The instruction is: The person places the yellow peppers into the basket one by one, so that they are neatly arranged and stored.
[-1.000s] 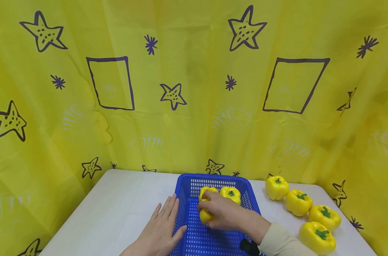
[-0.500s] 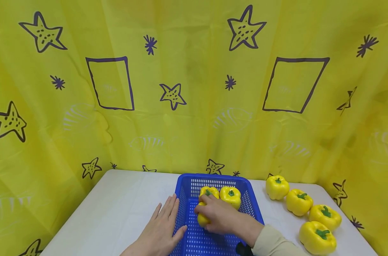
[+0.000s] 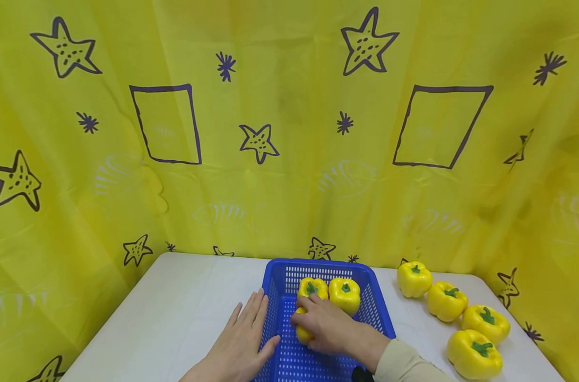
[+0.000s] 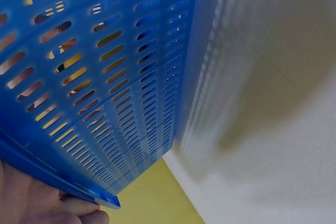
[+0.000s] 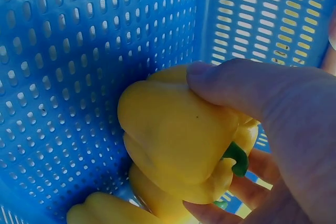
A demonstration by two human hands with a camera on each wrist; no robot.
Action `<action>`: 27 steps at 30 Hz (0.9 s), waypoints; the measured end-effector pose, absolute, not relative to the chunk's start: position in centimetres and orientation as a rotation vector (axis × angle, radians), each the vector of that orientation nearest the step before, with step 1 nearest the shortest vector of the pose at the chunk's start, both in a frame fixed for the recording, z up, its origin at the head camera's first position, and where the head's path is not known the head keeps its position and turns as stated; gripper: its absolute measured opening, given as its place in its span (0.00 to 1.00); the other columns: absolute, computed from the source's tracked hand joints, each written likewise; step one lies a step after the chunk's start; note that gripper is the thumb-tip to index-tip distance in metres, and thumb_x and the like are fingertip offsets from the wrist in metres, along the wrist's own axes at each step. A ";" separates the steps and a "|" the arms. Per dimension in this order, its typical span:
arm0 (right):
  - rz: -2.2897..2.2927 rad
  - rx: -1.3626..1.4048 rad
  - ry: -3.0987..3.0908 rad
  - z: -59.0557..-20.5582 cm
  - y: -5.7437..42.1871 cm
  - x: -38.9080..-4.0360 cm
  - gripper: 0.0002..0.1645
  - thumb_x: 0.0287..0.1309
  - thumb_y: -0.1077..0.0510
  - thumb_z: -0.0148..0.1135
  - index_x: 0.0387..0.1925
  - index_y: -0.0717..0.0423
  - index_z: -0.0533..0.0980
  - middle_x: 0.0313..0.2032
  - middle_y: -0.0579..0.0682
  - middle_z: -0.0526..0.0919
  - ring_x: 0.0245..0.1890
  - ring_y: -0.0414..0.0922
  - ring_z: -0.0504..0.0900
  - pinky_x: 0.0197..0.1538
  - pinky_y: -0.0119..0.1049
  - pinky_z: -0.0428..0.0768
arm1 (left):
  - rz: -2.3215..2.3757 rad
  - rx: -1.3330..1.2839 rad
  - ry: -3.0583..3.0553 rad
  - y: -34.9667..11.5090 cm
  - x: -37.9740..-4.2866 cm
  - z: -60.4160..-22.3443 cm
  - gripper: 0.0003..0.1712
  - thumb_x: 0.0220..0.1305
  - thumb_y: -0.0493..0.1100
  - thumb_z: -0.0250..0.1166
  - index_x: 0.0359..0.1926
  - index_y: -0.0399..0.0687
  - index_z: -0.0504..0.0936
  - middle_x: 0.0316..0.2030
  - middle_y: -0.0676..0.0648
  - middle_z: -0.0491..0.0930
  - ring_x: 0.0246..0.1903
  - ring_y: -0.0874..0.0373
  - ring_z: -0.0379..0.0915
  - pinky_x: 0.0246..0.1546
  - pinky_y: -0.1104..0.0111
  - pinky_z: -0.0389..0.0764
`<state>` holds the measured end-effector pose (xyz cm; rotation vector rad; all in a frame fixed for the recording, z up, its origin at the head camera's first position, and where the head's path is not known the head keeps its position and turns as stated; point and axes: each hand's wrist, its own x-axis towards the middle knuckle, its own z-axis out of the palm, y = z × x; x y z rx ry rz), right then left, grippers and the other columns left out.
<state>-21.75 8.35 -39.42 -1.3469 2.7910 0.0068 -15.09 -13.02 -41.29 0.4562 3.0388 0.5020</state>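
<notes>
In the head view my right hand [image 3: 329, 324] is down inside a blue perforated basket [image 3: 375, 297], gripping a yellow bell pepper [image 3: 303, 335]. The right wrist view shows the thumb on top of this bell pepper [image 5: 173, 135] and fingers around its green-stemmed side. Just beyond it, two more yellow peppers stand side by side, a left one [image 3: 313, 287] and a right one [image 3: 345, 297]. My left hand [image 3: 239, 339] lies along the basket's left rim, fingers straight and thumb spread over the edge. From the left wrist, its fingers [image 4: 79, 205] show beside the rim.
Several yellow bell peppers stand in a slanting row right of the basket, from a far one [image 3: 414, 279] to a near one [image 3: 474, 354]. A white table [image 3: 184, 307] carries everything. Behind it hangs a yellow curtain [image 3: 289, 196] printed with stars.
My right hand has shifted slightly nearer with the held bell pepper, uncovering the stem of the left pepper behind it. The left hand has stayed in place.
</notes>
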 end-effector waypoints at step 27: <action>-0.418 -1.268 2.878 -36.0 12.4 -21.5 0.26 0.53 0.54 0.72 0.55 0.50 0.79 0.60 0.56 0.76 0.58 0.53 0.76 0.59 0.53 0.78 | 0.529 0.476 3.056 -12.8 -15.1 -41.4 0.47 0.71 0.65 0.50 0.76 0.36 0.51 0.78 0.38 0.48 0.78 0.42 0.43 0.74 0.40 0.48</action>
